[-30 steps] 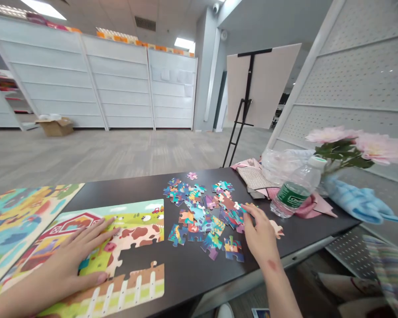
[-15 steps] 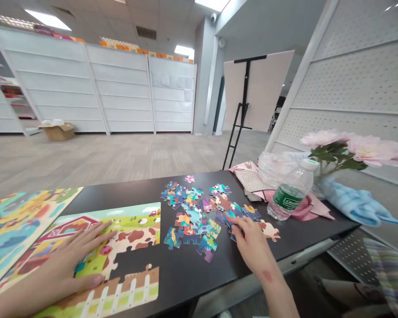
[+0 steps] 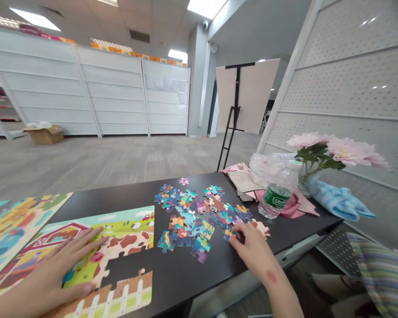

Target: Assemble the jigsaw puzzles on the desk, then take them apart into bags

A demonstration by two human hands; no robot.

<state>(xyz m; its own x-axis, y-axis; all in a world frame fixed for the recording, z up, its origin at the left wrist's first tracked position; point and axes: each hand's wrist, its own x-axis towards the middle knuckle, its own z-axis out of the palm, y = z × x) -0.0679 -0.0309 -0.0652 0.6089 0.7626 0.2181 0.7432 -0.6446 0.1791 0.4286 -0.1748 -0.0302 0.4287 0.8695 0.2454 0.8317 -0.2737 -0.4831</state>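
Observation:
My left hand [image 3: 58, 265] lies flat with fingers spread on a partly assembled farm jigsaw puzzle [image 3: 135, 293], which shows a barn, a spotted cow and a white fence. A gap in the cow's lower body bares the black table [image 3: 126, 267]. To the right, my right hand [image 3: 252, 245] has its fingers curled and its thumb and fingertips close together on a small blue and orange puzzle piece [image 3: 228, 234] at the edge of a loose pile of puzzle pieces [image 3: 189, 216]. A brown and white cow piece [image 3: 262, 228] lies just beyond that hand, partly covered by it.
Another puzzle board [image 3: 16, 225] lies at the far left. At the right end stand a water bottle [image 3: 276, 194], pink cloth [image 3: 303, 205], a vase of pink flowers [image 3: 341, 148] and a blue cloth [image 3: 341, 201]. A striped cushion [image 3: 378, 260] shows at lower right.
The view has turned slightly to the right. My right hand has drawn a little nearer, with its fingertips now on a piece at the pile's near edge. My left hand stays on the farm puzzle.

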